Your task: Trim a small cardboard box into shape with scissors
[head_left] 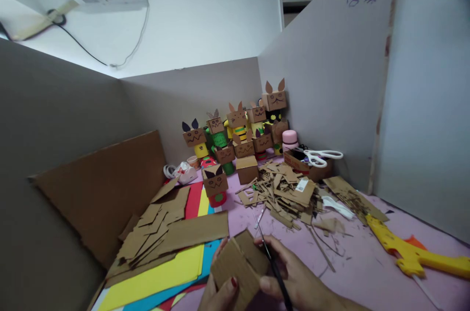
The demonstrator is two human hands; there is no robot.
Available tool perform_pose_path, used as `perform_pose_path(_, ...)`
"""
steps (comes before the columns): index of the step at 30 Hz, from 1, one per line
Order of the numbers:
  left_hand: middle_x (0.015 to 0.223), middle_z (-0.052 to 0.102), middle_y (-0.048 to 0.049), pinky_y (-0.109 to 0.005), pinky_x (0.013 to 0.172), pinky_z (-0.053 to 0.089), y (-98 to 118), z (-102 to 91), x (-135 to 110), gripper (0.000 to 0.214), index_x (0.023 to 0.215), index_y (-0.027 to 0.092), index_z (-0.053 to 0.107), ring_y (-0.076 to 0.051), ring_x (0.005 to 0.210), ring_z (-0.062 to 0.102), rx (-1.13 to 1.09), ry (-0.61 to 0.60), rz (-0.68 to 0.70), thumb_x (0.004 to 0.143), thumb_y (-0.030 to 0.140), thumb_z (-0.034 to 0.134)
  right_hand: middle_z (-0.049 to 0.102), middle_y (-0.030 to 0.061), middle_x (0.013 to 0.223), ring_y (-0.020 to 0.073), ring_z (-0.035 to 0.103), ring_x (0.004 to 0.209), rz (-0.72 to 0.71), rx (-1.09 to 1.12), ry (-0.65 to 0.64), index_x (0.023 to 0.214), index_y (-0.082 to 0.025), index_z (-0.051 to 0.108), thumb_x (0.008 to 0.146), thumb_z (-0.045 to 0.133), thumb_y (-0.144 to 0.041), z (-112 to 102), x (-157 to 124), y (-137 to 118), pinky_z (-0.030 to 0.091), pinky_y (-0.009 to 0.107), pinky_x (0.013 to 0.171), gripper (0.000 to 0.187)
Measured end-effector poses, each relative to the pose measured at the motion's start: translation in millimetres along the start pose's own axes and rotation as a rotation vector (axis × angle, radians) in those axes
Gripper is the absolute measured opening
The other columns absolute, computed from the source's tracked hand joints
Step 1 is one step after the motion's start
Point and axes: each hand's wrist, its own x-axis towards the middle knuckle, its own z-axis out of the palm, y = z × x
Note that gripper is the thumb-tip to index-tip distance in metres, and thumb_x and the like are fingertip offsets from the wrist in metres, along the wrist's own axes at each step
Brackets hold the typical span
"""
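Note:
My left hand (219,294) grips a folded piece of brown cardboard (240,262) at the bottom middle, thumb pressed on its front face. Beside it, my right hand (297,279) is closed around a thin dark pen-like tool (270,252), whose tip points up and away over the pink table (367,262). Both hands touch the cardboard piece.
Cardboard sheets (165,230) lie on coloured paper (161,276) at left. A heap of cardboard scraps (286,191) sits mid-table, several box-headed figures (238,134) behind it. White scissors (323,156) rest on a small box; a yellow glue gun (414,252) lies right. Partition walls enclose the table.

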Motion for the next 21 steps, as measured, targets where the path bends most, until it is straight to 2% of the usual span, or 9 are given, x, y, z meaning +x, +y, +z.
perform_pose_path(3,0.114,0.068,-0.0119,-0.044,0.094,0.043,6,4.6,-4,0.085,0.132,0.024,0.043,-0.035,0.111,0.058,0.002,0.094,0.055,0.057,0.036,0.079,0.054,0.0012,0.087,0.0151,0.050,0.070,0.011,-0.181,0.110,0.114,-0.020,0.051,0.074,0.063,-0.045,-4,0,0,0.040,0.026,0.062,0.048)
perform_pose_path(4,0.112,0.069,-0.0111,-0.043,0.095,0.043,10,5.5,-5,0.083,0.131,0.023,0.046,-0.035,0.111,0.057,0.010,0.131,0.096,0.056,0.036,0.079,0.054,0.0000,0.083,0.0140,0.047,0.066,0.026,-0.264,0.116,0.112,-0.020,0.055,0.075,0.063,-0.040,-6,0,-3,0.038,0.025,0.059,0.043)
perform_pose_path(6,0.108,0.071,-0.0093,-0.041,0.094,0.044,19,6.3,-5,0.078,0.126,0.022,0.052,-0.034,0.113,0.056,0.036,0.183,0.163,0.054,0.035,0.080,0.053,-0.0022,0.074,0.0132,0.044,0.061,0.044,-0.462,0.041,0.100,-0.020,0.063,0.065,0.069,-0.031,-9,0,-11,0.035,0.024,0.056,0.037)
perform_pose_path(8,0.103,0.072,-0.0083,-0.039,0.093,0.044,25,5.8,-5,0.074,0.121,0.022,0.056,-0.033,0.115,0.054,0.064,0.206,0.197,0.052,0.035,0.081,0.055,-0.0018,0.072,0.0145,0.046,0.063,0.003,-0.632,-0.063,0.090,-0.019,0.067,0.055,0.074,-0.029,-10,-1,-19,0.034,0.024,0.056,0.037)
perform_pose_path(11,0.102,0.072,-0.0088,-0.038,0.093,0.045,25,4.8,-5,0.073,0.118,0.021,0.058,-0.032,0.112,0.056,0.092,0.225,0.210,0.052,0.038,0.081,0.059,0.0008,0.074,0.0177,0.050,0.067,-0.056,-0.794,-0.139,0.091,-0.020,0.069,0.056,0.074,-0.040,-9,-3,-24,0.035,0.026,0.060,0.041)
perform_pose_path(15,0.108,0.070,-0.0104,-0.043,0.095,0.044,17,5.3,-5,0.080,0.125,0.023,0.051,-0.034,0.110,0.058,0.082,0.219,0.217,0.053,0.042,0.081,0.061,0.0034,0.076,0.0199,0.053,0.068,-0.037,-0.934,-0.138,0.100,-0.021,0.069,0.058,0.071,-0.048,-10,-3,-21,0.036,0.028,0.061,0.050)
perform_pose_path(21,0.107,0.070,-0.0092,-0.041,0.098,0.041,11,8.3,-3,0.087,0.129,0.025,0.046,-0.033,0.115,0.054,0.101,0.191,0.265,0.051,0.043,0.082,0.061,0.0033,0.074,0.0192,0.052,0.064,-0.041,-1.014,-0.145,0.097,-0.023,0.069,0.060,0.069,-0.047,-11,-5,-25,0.033,0.026,0.057,0.044)
